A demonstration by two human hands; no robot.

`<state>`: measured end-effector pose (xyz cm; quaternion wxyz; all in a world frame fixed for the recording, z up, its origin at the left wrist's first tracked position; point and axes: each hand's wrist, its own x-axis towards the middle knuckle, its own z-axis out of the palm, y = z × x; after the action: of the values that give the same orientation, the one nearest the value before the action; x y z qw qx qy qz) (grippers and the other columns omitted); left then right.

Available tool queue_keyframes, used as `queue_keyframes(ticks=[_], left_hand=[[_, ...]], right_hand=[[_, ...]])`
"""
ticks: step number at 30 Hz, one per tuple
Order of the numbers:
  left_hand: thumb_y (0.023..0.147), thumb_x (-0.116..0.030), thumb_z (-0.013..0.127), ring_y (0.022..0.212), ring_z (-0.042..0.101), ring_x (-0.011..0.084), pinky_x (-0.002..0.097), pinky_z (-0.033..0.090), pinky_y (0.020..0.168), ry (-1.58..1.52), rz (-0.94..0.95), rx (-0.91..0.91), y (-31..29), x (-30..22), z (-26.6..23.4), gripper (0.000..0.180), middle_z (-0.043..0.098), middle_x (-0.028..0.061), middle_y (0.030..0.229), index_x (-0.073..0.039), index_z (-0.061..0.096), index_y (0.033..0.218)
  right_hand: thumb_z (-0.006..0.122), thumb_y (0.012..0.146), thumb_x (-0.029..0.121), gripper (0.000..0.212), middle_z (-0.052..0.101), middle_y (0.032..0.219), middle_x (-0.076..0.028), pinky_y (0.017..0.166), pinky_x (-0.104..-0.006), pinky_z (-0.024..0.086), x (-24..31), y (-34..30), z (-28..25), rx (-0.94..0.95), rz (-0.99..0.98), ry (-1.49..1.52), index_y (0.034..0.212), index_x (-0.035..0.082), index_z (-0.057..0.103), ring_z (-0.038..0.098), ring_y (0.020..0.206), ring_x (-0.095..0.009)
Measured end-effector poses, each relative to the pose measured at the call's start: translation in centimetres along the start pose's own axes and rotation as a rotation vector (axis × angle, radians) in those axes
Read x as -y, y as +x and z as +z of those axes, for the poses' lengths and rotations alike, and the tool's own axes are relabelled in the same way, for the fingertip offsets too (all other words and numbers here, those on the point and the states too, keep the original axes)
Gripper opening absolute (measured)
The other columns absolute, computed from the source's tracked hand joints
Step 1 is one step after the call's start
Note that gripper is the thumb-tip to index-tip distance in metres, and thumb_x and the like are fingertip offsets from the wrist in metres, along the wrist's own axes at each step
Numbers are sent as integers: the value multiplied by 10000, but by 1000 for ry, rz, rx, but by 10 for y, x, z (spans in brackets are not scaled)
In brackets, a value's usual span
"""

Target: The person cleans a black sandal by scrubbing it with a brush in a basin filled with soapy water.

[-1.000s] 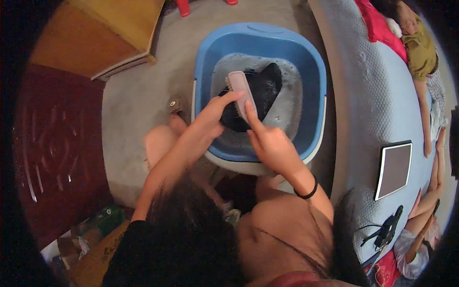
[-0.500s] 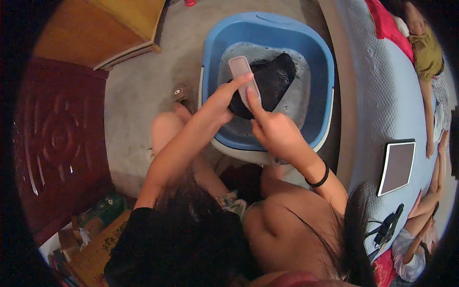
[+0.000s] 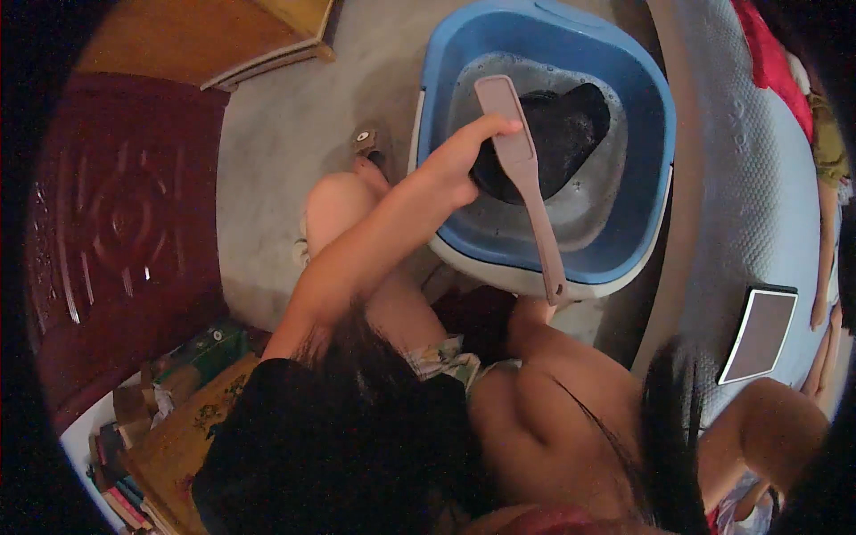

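Observation:
My left hand [image 3: 468, 160] grips a pinkish long-handled scrubbing brush [image 3: 539, 218], its thumb pressed on the flat back of the head. The handle slants down toward me across the near rim of the blue basin [image 3: 655, 116]; any bristles face away and are hidden. Under the brush a soaked black item [image 3: 571, 134], perhaps fabric, rises from cloudy, sudsy water. The fingers behind the brush are hidden, so I cannot tell whether they also touch it. At the lower right my right arm shows bent, and its hand is out of sight.
A bed [image 3: 740, 223] with a pale blue cover runs along the right, bearing a tablet [image 3: 760, 335] and a red cloth [image 3: 771, 45]. Another person's arm [image 3: 827, 250] lies there. Wooden furniture [image 3: 205, 36] stands far left, a dark red panel [image 3: 134, 232] below it.
My right hand has let go of the brush and left the basin, its arm now bent at the lower right. The whole view has shifted, putting the basin higher and further right.

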<state>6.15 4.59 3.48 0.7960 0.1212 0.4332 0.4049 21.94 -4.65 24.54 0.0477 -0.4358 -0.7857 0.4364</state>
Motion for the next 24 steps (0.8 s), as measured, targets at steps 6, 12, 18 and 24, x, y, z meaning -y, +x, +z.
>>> queue_keyframes(ticks=[6, 12, 18, 24], left_hand=[[722, -250, 605, 847, 579, 238, 368, 456, 801, -36, -55, 77, 0, -8, 7, 342, 591, 112, 913, -29, 546, 976], [712, -279, 619, 865, 573, 240, 372, 448, 814, -23, -20, -25, -5, 2, 13, 371, 593, 110, 913, -31, 544, 977], [707, -282, 627, 883, 567, 249, 370, 432, 833, -36, -92, -34, -7, 2, 10, 392, 592, 115, 923, -30, 542, 995], [703, -253, 615, 821, 581, 245, 377, 464, 766, -60, -60, -34, -5, 5, 7, 338, 604, 93, 876, -62, 551, 975]], right_hand=[[550, 791, 131, 446, 560, 1071, -152, 818, -326, 465, 10, 9, 7, -9, 123, -28, 1209, 28, 434, 584, 927, -260], [548, 790, 135, 432, 561, 1045, -160, 808, -328, 467, 8, 23, 12, -58, 155, -46, 1190, 12, 439, 585, 916, -267], [546, 788, 139, 420, 562, 1019, -169, 799, -330, 468, 6, 29, 13, -81, 163, -40, 1171, -3, 445, 586, 905, -275], [544, 787, 142, 410, 564, 994, -178, 789, -333, 470, 10, 27, 13, -86, 187, -26, 1152, -18, 450, 587, 894, -282]])
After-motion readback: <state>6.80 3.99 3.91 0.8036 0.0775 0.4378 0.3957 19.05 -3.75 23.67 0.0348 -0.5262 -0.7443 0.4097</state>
